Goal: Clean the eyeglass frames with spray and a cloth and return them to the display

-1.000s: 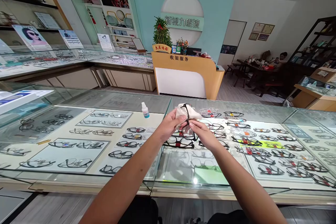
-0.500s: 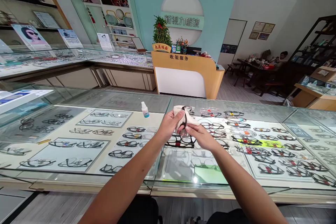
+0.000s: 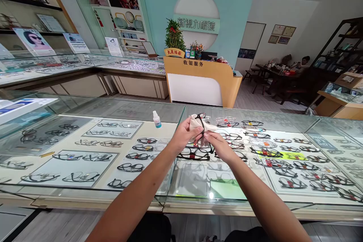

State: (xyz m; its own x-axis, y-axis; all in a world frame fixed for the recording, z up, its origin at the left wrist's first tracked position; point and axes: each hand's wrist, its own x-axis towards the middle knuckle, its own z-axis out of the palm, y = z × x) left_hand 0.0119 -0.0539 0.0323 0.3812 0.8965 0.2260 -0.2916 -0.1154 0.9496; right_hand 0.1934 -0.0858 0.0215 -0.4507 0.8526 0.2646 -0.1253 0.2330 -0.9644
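Head view: both hands hold black-framed glasses (image 3: 202, 120) above the glass counter (image 3: 159, 107)

The left hand (image 3: 183, 135) and the right hand (image 3: 220, 146) meet in the air over the middle of the counter, close enough to touch at the fingertips. The left hand's fingers are curled and pressed together around a pale cloth (image 3: 195, 123), which is bunched against the glasses. Its thumb lies on top of the cloth, beside the dark rim. The right hand pinches the lower part of the frame between thumb and forefinger. Its other fingers are folded under, and I cannot tell how they lie. The glasses stand roughly on edge between the two hands, clear of the glass, with one rim rising above the cloth and a lens showing just below the fingers.

A small white bottle with a blue label (image 3: 157, 119) stands upright on the counter top, to the left of the left hand and apart from it. Under the glass, rows of display frames (image 3: 194, 154) lie on pale trays, and one dark pair sits right below the hands. Beyond the counter stands an orange and white cashier desk (image 3: 202, 83) with a potted plant (image 3: 173, 36) on its left end
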